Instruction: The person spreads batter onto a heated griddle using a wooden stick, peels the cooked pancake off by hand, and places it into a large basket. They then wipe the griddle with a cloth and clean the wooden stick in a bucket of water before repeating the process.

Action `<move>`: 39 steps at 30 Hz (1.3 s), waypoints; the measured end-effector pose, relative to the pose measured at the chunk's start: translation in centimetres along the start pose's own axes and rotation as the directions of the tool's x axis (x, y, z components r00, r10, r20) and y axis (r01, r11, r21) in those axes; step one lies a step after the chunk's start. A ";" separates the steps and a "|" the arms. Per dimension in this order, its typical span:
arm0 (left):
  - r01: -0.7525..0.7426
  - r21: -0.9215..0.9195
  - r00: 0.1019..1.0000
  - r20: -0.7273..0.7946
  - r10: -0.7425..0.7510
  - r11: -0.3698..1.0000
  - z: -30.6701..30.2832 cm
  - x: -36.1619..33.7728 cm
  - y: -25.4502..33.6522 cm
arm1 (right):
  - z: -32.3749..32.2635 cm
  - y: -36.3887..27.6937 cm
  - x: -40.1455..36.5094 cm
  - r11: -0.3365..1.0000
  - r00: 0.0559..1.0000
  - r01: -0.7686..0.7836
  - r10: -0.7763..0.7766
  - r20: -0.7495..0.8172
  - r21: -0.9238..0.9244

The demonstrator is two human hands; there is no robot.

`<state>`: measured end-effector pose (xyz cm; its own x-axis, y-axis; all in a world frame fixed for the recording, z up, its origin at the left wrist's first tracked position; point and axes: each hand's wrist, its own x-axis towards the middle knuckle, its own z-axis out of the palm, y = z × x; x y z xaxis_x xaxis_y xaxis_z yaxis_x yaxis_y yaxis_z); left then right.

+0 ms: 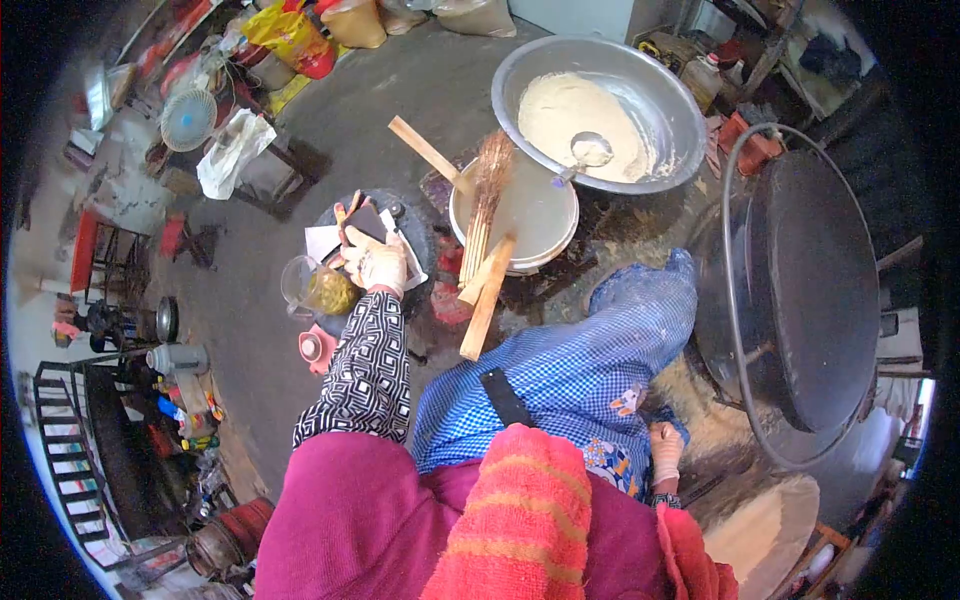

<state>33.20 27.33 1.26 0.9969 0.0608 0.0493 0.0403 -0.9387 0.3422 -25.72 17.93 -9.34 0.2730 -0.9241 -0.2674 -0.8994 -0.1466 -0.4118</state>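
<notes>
My left hand [376, 262] reaches forward over a small round stand and is closed on a dark flat rectangular thing [366, 222], whose kind I cannot make out. White flat pieces lie beside it. Just left of that hand stands a clear jug [328, 290] with yellow-green contents. My right hand [665, 450] rests curled beside my checked blue apron [560, 360]; whatever its fingers hold is hidden. Between my hands and the basin is a white bucket [540, 215] of pale liquid. A straw brush [487, 195] and a wooden T-shaped spreader [484, 310] lie across its rim.
A wide metal basin [675, 105] holds pale batter or flour and a ladle [591, 150]. At right stands a large round black griddle [815, 290] with a metal hoop [738, 340]. A pink container [316, 347] sits at left. A fan [189, 120] and bags line the back.
</notes>
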 end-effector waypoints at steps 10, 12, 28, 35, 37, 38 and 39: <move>0.025 0.089 0.998 0.047 -0.029 0.996 0.2 0.2 0.8 | 0.7 1.4 -0.2 0.999 0.999 -0.037 0.038 -0.036 0.032; 0.004 0.052 0.998 0.058 -0.007 0.999 0.3 0.4 0.4 | 0.8 1.4 -0.3 0.996 0.998 -0.049 0.052 -0.032 0.076; -0.854 -0.520 -0.003 0.004 1.000 0.000 -0.1 -12.3 -0.4 | -9.2 -18.0 4.4 0.779 0.941 0.283 -0.115 -0.317 0.560; -0.730 -0.682 0.136 -0.098 0.986 0.033 4.9 -12.2 1.0 | -9.5 -33.8 8.4 0.724 0.761 0.610 -0.649 0.018 0.322; -0.749 -0.656 0.201 -0.095 0.975 0.090 4.5 -11.2 0.1 | -8.8 -35.9 9.6 0.741 0.730 0.543 -0.649 0.215 0.394; -0.733 -0.669 0.244 -0.088 0.966 0.124 4.1 -10.8 -0.3 | -8.2 -36.8 9.8 0.749 0.747 0.444 -0.613 0.259 0.492; -0.716 -0.680 0.286 -0.079 0.955 0.158 3.5 -10.2 -0.5 | -7.4 -37.7 9.6 0.746 0.759 0.332 -0.575 0.307 0.578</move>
<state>23.26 25.98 -2.72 0.3182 -0.8524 0.4149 -0.7527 0.0389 0.6572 8.24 11.91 10.07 0.8289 -0.5085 -0.2330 -0.3827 -0.2118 -0.8992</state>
